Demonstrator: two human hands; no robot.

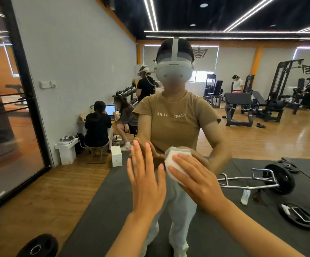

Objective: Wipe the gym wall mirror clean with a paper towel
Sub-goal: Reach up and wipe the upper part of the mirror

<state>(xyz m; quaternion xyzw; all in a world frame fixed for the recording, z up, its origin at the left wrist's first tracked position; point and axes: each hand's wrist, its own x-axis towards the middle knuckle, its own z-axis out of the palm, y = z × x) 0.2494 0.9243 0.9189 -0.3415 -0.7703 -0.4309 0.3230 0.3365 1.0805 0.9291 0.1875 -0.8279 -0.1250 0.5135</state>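
Straight ahead of both hands stands the mirror (261,127); the right hand (200,180) presses the folded paper towel (172,162) flat against it, fingers straight, while the left hand (146,184) rests open just beside.

Gym floor behind the wearer, seen as a reflection

A curl bar (246,182) is lying on the dark floor mat (98,206) at about 3 o'clock, a black weight plate (282,179) sitting on its far end, with a small plastic bottle (245,196) standing just beside it. Another black plate (296,215) is lying flat at 4 o'clock, and one more plate (37,246) is resting on the wooden floor at 7 o'clock. At 10 o'clock two people are sitting at an open laptop (110,110), white boxes (116,155) standing near them. A dumbbell rack (127,94) is standing behind, and black weight machines (280,93) are filling the 2 o'clock side.
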